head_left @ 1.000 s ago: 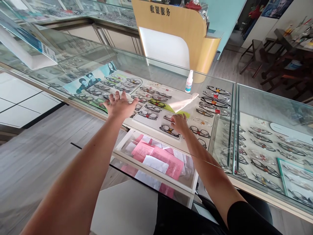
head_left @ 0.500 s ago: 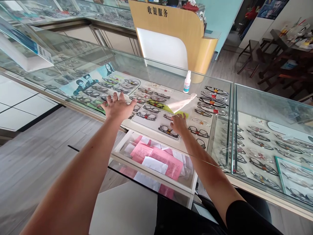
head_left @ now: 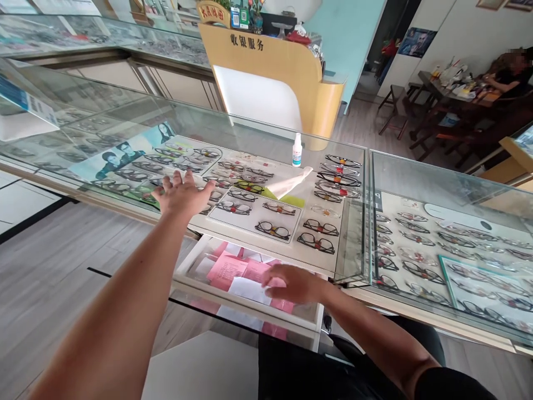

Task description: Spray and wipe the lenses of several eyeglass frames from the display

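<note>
My left hand (head_left: 183,194) rests with fingers spread on the glass top of the display counter (head_left: 250,125), over rows of eyeglasses. My right hand (head_left: 293,282) hangs above a pulled-out drawer (head_left: 188,258), its thumb and fingers apart and nothing seen between them. Inside the drawer lie pink printed papers (head_left: 225,269) and a white sheet (head_left: 249,289). A pair of dark-framed eyeglasses (head_left: 272,229) sits on a white panel under the glass, just beyond my right hand. On the counter top are a small white spray bottle (head_left: 297,151) and a pale cloth (head_left: 287,184).
Another glass case (head_left: 416,172) with eyeglasses adjoins on the right. A white box-like stand (head_left: 25,119) is at the far left. Behind the counter stands a wooden cashier desk (head_left: 266,47). A person (head_left: 514,75) sits at a cluttered table in the back right.
My right hand has drawn back from the glass top to above the open drawer. My left hand stays spread on the glass. The view has tilted up and shifted right.
</note>
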Demonstrator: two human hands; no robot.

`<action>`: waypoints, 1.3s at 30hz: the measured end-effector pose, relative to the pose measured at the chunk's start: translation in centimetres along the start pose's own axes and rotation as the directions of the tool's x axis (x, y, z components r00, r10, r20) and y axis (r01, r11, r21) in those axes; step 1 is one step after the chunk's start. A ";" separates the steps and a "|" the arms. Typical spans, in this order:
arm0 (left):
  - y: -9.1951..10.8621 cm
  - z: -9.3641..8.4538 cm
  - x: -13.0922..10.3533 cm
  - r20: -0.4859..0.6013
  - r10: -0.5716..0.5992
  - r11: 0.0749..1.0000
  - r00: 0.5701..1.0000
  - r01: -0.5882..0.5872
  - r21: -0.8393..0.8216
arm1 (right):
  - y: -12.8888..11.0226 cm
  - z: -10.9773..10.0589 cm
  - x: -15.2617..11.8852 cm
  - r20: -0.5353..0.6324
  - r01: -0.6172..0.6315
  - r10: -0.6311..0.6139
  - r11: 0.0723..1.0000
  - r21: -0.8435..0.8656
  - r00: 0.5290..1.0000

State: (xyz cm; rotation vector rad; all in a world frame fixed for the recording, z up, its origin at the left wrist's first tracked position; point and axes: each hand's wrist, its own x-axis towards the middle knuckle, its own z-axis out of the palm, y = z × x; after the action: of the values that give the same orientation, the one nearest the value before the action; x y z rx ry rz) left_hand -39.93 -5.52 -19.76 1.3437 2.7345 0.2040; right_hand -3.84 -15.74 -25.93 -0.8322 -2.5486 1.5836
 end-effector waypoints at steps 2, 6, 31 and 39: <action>0.0 0.0 0.1 0.001 0.001 1.000 1.000 -0.001 0.005 | -1.4 -0.2 -4.1 0.092 0.003 -0.006 1.000 0.027 0.996; 0.1 0.0 0.2 0.003 0.002 1.000 1.000 -0.002 0.001 | -5.8 -2.4 -10.6 0.035 0.175 -0.172 0.972 -0.157 0.985; -0.6 0.1 0.3 -0.033 0.064 0.994 0.997 -0.066 -0.083 | -9.9 -14.3 12.8 -0.357 -0.210 -0.103 0.646 -0.734 0.928; -0.3 -0.1 0.1 -0.013 0.045 0.996 0.999 -0.046 -0.071 | -4.5 -20.4 -0.5 -0.561 -0.502 0.023 0.478 -0.721 0.827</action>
State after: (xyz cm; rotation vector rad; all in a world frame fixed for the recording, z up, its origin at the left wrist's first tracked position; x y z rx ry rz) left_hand -40.22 -5.56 -19.74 1.3903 2.6798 0.3105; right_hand 0.71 -0.68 -12.23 -1.5144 -2.7431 -0.1331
